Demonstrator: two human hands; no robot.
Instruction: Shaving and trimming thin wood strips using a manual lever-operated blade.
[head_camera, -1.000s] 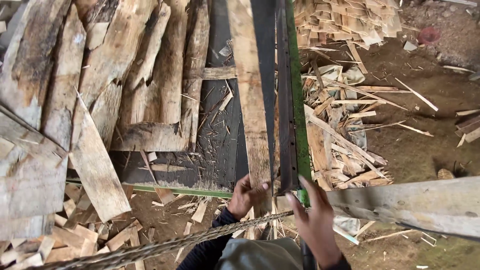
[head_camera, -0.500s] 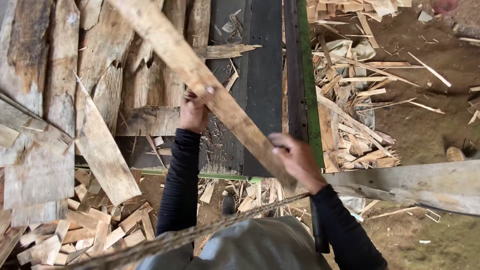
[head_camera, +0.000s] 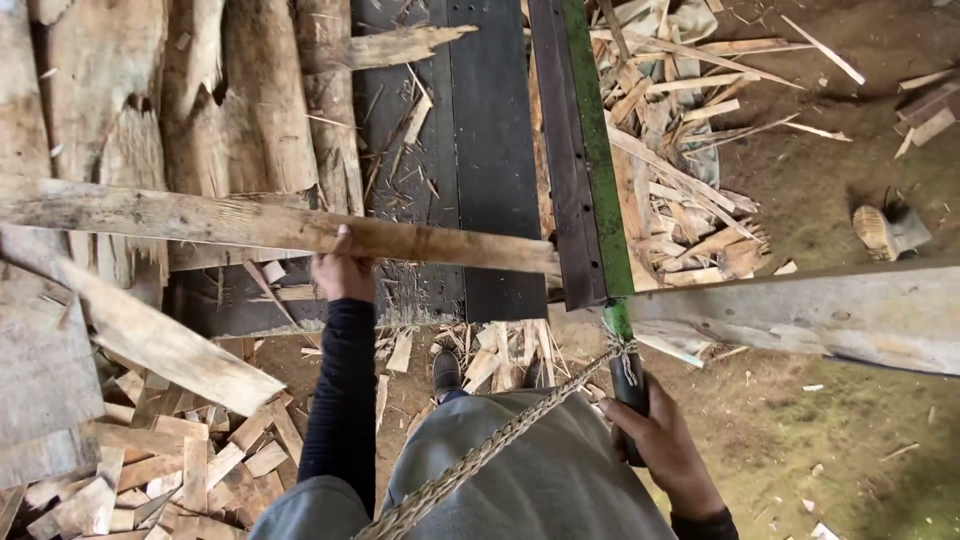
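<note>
— Left hand (head_camera: 342, 272) first: what is it doing?

— It is gripping a long, rough, pale brown wooden plank (head_camera: 260, 226), fingers curled over the near edge about the middle of its length. The plank is lying almost level across the view, its right end reaching over the dark, flat metal bench (head_camera: 490, 150) and ending just beside the long green-edged steel rail (head_camera: 592, 150) that is running away from the person.

— And the left end of the plank?

— It is passing over the stack of bark-edged log slabs (head_camera: 150, 110) on the left and going out of view at the picture's edge.

— What about the right hand (head_camera: 665, 448)?

— It is closed around a dark, upright handle (head_camera: 630, 385), low and to the right, near the person's hip. The handle is sitting directly below the near end of the green-edged rail. A twisted, tan rope (head_camera: 480, 460) is running diagonally from that spot down across the person's grey trousers (head_camera: 540, 480).

— Anything else around?

— A heap of short, pale offcut boards (head_camera: 150, 470) is lying on the ground at lower left, and more splintered wooden scraps (head_camera: 680, 190) are lying in a pile to the right of the rail. A weathered grey timber beam (head_camera: 820, 315) is crossing the right side. Between the offcuts, the toe of a dark shoe (head_camera: 446, 372) is showing on the dirt floor (head_camera: 830, 440).
</note>
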